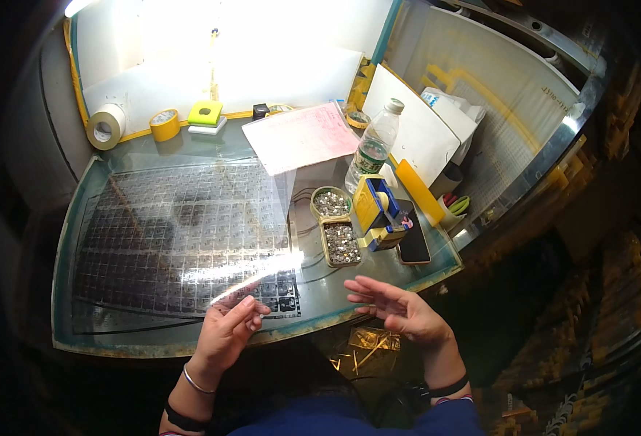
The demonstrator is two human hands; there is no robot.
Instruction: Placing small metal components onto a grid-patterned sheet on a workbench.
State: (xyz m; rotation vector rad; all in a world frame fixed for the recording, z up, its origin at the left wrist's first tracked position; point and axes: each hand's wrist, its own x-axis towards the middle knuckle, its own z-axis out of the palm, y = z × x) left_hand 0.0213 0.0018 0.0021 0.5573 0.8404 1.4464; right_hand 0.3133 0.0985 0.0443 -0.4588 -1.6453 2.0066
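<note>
We see the sheet (167, 247), dark and gridded, lying flat on the left part of the table (262, 335), with a bright glare across its lower right. Our left hand (227, 327) is at its near edge, thumb and fingertips drawn narrowly together; we cannot tell whether they pinch anything. Our right hand (400, 312) is off the sheet's right side, over the table's near edge, empty, its fingers loosely spread and the thumb apart.

Beyond that hand stand a rectangular tin (343, 264) and, just behind, a round tin (314, 211), both full of small shiny pieces. To their right we have a blue-and-yellow tape dispenser (371, 207) and a black phone (415, 245). Farther back are a clear bottle (375, 149), upright, and a pink paper (306, 134). Along the back left sit a yellow tape roll (165, 126) and a white tape roll (117, 118).
</note>
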